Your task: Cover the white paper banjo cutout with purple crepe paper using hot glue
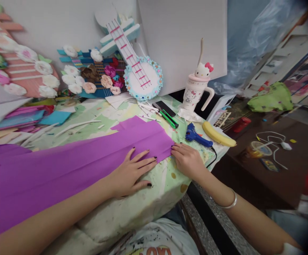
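Note:
A long sheet of purple crepe paper (85, 159) stretches across the table from the left edge of the view to the middle. My left hand (132, 171) lies flat on its near edge with the fingers spread. At the sheet's right end, my right hand (187, 159) has its fingers closed together on the corner of the paper. Just beyond the right hand lie a blue glue gun (196, 135) and a yellow banana (219, 134). A green utility knife (169, 118) rests past the paper's far edge, beside a black phone (164, 108).
A white tumbler (192, 94) with handle and straw stands at the back. Decorated instrument shapes, among them a round white one (143, 79), lean on the wall. Coloured paper (55, 117) is piled at left. A lower brown table (284, 170) holds a cup and a cable.

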`<state>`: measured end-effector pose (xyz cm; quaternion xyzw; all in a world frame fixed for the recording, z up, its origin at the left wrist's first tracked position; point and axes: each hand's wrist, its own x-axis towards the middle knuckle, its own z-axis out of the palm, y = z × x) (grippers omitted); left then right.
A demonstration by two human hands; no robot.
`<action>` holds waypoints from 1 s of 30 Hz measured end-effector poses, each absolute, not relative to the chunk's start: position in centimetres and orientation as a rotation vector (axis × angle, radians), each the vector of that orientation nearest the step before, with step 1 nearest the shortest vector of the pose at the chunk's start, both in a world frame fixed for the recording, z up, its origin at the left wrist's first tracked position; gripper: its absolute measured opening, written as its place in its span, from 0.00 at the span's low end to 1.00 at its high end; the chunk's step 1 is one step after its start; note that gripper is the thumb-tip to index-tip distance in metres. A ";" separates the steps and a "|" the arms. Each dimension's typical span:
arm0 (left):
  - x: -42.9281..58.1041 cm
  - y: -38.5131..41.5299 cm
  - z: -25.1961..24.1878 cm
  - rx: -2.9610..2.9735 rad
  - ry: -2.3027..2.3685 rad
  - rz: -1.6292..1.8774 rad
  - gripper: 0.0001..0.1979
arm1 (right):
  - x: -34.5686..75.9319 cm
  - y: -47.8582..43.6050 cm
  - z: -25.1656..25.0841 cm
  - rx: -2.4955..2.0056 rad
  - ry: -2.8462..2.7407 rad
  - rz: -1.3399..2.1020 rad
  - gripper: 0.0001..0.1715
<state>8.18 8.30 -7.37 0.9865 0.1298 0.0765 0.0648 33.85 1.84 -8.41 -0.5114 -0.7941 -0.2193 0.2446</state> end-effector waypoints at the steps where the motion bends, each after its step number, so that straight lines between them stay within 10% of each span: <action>1: 8.3 8.3 -7.3 2.969 0.403 0.176 0.32 | 33.4 1.5 -8.1 -1.416 -2.164 -0.585 0.16; 12: 8.5 8.3 -7.2 2.997 0.454 0.092 0.33 | 27.9 -2.0 -8.0 -1.523 -2.459 -0.247 0.34; 30: 7.5 7.6 -7.2 2.937 0.454 0.075 0.33 | 32.8 -0.9 -8.1 -1.733 -2.317 -0.273 0.29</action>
